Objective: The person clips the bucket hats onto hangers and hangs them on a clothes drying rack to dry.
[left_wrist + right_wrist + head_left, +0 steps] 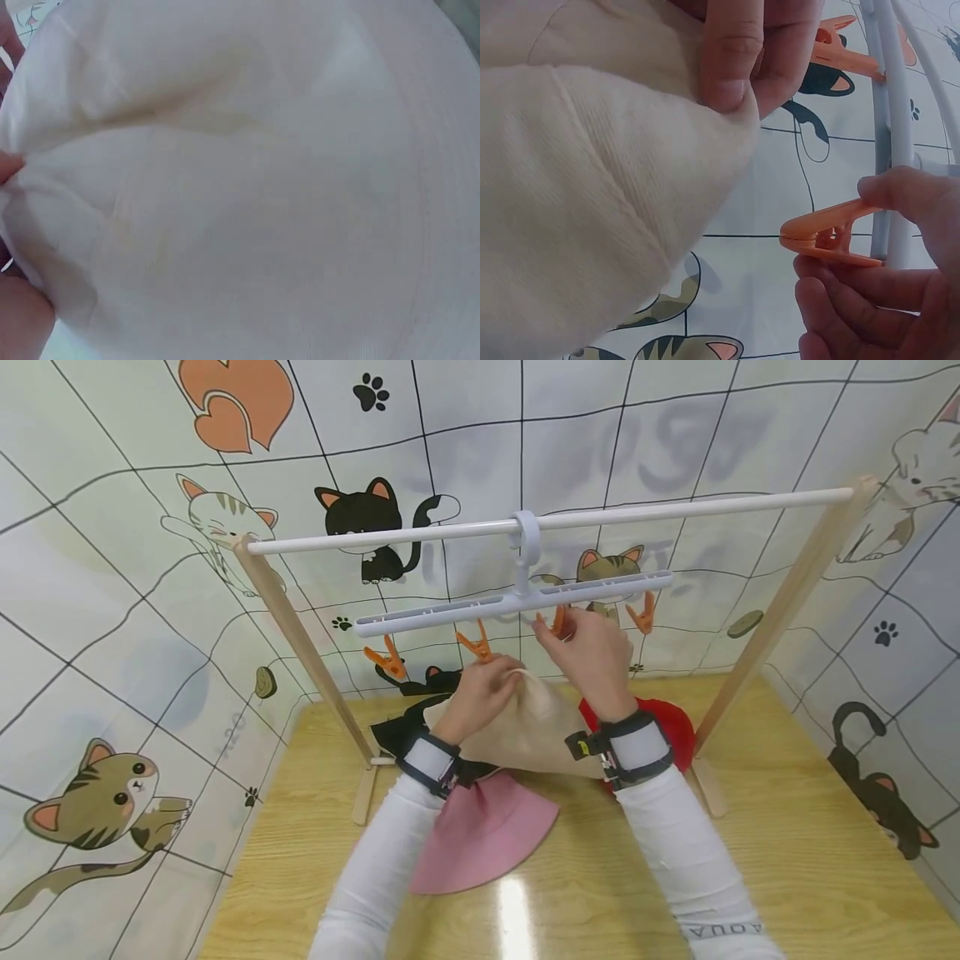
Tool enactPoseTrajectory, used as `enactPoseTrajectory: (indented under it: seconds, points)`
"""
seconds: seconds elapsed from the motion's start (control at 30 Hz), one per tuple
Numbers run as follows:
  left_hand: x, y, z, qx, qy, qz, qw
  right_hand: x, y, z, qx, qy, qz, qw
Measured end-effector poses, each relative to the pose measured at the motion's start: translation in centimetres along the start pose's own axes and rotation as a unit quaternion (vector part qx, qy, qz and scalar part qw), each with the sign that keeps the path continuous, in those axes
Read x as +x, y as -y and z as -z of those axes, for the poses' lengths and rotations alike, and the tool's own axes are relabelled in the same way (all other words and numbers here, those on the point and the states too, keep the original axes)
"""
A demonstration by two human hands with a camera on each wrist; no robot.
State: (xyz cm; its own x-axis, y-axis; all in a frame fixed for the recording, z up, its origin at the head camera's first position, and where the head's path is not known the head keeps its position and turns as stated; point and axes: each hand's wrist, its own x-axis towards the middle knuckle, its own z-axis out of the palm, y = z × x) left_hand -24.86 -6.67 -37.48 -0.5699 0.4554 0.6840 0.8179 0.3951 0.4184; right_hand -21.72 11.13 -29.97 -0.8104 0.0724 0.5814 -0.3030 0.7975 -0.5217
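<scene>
My left hand pinches the edge of a cream fabric hat, lifted below the middle of a white clip hanger. Its folds and stitched rows fill the left wrist view, where the hat hides most of that hand. My right hand holds an orange clip under the hanger between thumb and fingers. In the right wrist view the clip's jaw tips look closed, apart from the cloth. Another orange clip hangs just above my left hand.
The hanger hooks over a white rod on wooden side posts. Outer orange clips hang toward its ends. On the wooden table lie a pink hat, a red item and black cloth. Cat-patterned walls stand close behind.
</scene>
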Motion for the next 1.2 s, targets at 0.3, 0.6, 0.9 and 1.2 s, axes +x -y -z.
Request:
enactPoseTrajectory:
  seconds: [0.3, 0.6, 0.9, 1.2]
  points:
    - [0.9, 0.4, -0.3, -0.095, 0.069, 0.023, 0.9928, 0.1, -0.5, 0.4, 0.017, -0.007, 0.008, 1.000]
    - [1.4, 1.0, -1.7, -0.122, 0.073, 0.055, 0.9883, 0.0, -0.7, 0.5, 0.035, -0.010, 0.021, 0.999]
    - [2.6, 1.0, -2.1, -0.117, 0.051, 0.042, 0.9910, 0.0, -0.8, 0.4, 0.062, -0.010, 0.045, 0.997]
    - [3.3, 0.8, -2.6, -0.105, 0.033, 0.037, 0.9933, 0.0, -0.6, 0.3, 0.061, -0.015, 0.024, 0.998]
